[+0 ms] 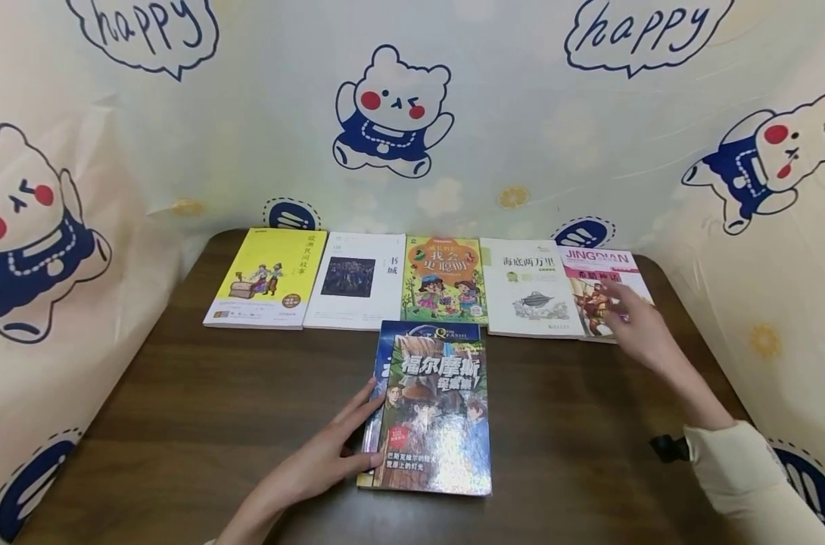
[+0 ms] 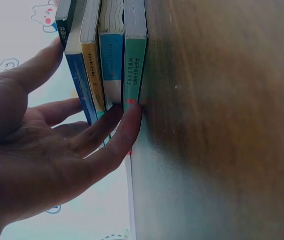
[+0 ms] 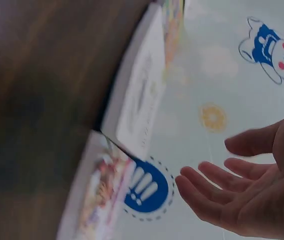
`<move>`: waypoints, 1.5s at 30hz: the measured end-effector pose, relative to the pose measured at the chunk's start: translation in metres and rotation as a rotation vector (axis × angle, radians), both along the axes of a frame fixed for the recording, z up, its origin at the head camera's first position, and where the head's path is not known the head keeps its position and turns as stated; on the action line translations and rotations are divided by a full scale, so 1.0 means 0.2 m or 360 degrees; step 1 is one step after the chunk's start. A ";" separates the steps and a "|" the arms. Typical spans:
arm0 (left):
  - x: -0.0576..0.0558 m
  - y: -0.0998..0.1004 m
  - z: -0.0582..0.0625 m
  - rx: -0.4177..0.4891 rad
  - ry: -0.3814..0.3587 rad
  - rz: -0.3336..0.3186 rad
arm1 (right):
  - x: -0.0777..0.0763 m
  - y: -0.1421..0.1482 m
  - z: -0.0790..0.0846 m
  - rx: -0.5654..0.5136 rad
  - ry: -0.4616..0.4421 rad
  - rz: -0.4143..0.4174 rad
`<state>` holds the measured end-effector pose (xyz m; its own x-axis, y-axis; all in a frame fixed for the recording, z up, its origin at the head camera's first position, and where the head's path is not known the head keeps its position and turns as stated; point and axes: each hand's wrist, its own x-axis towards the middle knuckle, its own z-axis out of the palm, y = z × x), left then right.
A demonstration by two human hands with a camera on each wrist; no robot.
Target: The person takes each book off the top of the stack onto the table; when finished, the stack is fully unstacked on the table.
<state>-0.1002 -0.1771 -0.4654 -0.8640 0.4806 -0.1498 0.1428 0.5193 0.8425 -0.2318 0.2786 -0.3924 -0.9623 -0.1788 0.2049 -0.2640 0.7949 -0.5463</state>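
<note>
A stack of several books stands near the middle of the table, topped by a book with a dark illustrated cover point(image 1: 440, 431). My left hand point(image 1: 317, 458) touches the stack's left side, fingers spread along the spines and thumb by the top book's edge. Seen from the left wrist, a green-spined book point(image 2: 135, 65) is at the bottom, against the table. My right hand point(image 1: 633, 329) is over the pink "JINGDIAN" book point(image 1: 593, 261) at the right end of the row. In the right wrist view its fingers are loosely bent, hold nothing, and appear apart from the books.
Left of the pink book, the back row has a yellow book point(image 1: 286, 261), a white book with a dark picture point(image 1: 347, 276), an orange-and-green book point(image 1: 444, 265) and a white book with a ship drawing point(image 1: 535, 301). Patterned cloth point(image 1: 494, 136) surrounds the brown table point(image 1: 249, 401).
</note>
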 end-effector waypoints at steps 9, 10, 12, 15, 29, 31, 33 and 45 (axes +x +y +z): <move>0.00 0.00 0.01 0.0015 0.0023 -0.0006 | 0.21 -0.24 -0.14 -0.0200 -0.0203 0.0278; 0.00 0.00 0.01 0.0011 0.0020 -0.0002 | 0.25 -0.28 -0.15 -0.0226 -0.0225 0.0302; 0.00 0.00 0.01 0.0012 0.0026 -0.0007 | 0.31 -0.37 -0.19 -0.0298 -0.0283 0.0347; 0.00 0.00 0.01 0.0010 0.0015 -0.0003 | 0.40 -0.49 -0.24 -0.0397 -0.0397 0.0366; 0.01 0.02 0.00 -0.0036 0.0015 -0.0005 | 0.52 -0.70 -0.36 -0.0492 -0.0643 0.0200; 0.01 0.02 0.00 -0.0049 0.0036 -0.0015 | 0.52 -0.69 -0.37 -0.0528 -0.0646 0.0212; 0.01 0.02 0.00 -0.0050 0.0055 -0.0034 | 0.52 -0.68 -0.36 -0.0559 -0.0644 0.0239; 0.02 0.01 0.01 -0.0027 0.0107 -0.0057 | 0.55 -0.54 -0.35 -0.0754 -0.0642 0.0346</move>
